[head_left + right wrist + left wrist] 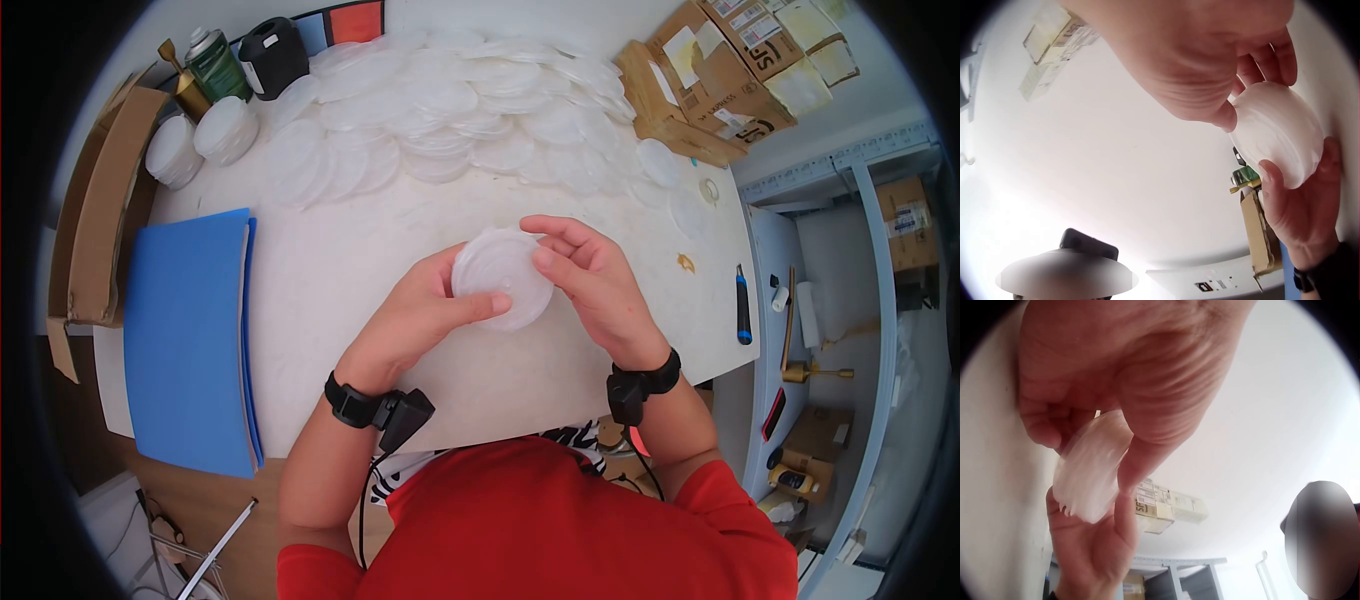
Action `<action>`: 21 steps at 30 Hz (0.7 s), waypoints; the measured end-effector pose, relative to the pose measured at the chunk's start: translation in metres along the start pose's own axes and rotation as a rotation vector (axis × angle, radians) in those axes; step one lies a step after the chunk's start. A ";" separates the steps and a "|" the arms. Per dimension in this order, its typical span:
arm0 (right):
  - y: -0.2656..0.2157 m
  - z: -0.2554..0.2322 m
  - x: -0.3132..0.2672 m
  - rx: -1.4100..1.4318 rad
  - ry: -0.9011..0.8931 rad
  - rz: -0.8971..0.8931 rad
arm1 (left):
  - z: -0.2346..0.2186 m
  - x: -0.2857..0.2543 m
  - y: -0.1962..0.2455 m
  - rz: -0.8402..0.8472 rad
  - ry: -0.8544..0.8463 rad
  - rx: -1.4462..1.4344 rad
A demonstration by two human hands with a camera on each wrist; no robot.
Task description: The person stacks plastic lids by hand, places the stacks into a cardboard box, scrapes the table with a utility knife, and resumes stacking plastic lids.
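A small stack of round, translucent white plastic lids (508,268) is held between both hands above the front of the table. My left hand (422,312) grips its left side, the thumb lying across the top lid and the fingers underneath. At the right rim, my right hand (598,285) pinches the stack with its thumb near the edge and its fingers curved round the far side. In the left wrist view, several layered rims show along the side of the stack (1091,472). The right wrist view shows the smooth curved face of the stack (1279,131).
Many similar lids (430,100) lie heaped across the back of the table. Two lid stacks (226,130) stand at the back left, above a blue folder (188,340). Cardboard boxes (715,85) sit at the back right; a blue-handled cutter (743,305) lies near the right edge.
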State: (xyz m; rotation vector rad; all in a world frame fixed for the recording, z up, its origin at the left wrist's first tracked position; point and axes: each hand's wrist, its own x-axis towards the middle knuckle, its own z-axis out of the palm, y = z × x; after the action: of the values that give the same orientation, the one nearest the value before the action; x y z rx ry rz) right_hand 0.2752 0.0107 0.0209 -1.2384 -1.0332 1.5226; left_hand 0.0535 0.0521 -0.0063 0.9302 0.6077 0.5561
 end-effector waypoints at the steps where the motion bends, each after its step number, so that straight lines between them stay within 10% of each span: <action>1: 0.001 0.000 0.000 0.012 -0.006 -0.003 | 0.000 0.000 0.000 -0.004 0.005 0.014; 15: 0.003 -0.022 0.010 -0.105 0.141 -0.069 | 0.001 0.002 -0.006 0.003 0.084 -0.028; 21: -0.006 -0.167 0.026 -0.966 0.864 -0.277 | 0.000 0.003 -0.007 -0.007 0.154 -0.071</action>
State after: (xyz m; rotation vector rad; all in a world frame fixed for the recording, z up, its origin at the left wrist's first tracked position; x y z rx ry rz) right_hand 0.4375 0.0480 -0.0050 -2.0152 -1.2544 0.1019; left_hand 0.0572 0.0507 -0.0129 0.8236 0.7247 0.6434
